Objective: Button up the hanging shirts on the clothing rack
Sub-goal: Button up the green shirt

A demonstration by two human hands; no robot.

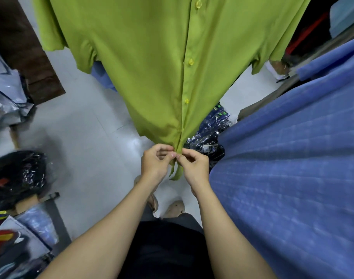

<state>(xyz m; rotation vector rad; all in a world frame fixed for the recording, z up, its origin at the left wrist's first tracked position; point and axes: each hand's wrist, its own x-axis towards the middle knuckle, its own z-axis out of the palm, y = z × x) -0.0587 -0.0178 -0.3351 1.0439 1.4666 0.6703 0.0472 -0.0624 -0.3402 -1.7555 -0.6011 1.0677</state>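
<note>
— Can you see the button they are working on?

— No. The left hand [155, 162] and right hand [193, 165] meet at the bottom of the placket of the green shirt [143, 63], fingers curled, each pinching the cloth at the front edge. Whatever sits between the fingertips is covered by them.

— And the shirt itself?

— It hangs straight in front of the person, its top cut off by the upper edge, so the hanger and the rack are out of sight. Three yellow buttons [190, 61] run down the placket above the hands and look fastened. The hem tails [177, 174] drop below the hands.

— What crowds in?

— A blue striped garment [292, 168] fills the right side, just beside the right forearm, hiding the floor there. Behind the green shirt, dark goods in clear plastic wrap [207, 135] lie on the pale floor [87, 125], partly covered by the hem. On the left are more wrapped bundles [17, 174], blurred; I cannot tell what is in them. A brown wooden panel [25, 53] slants in at the upper left.

— The feet?

— Two shoes [175, 207] show between the forearms, half hidden.
</note>
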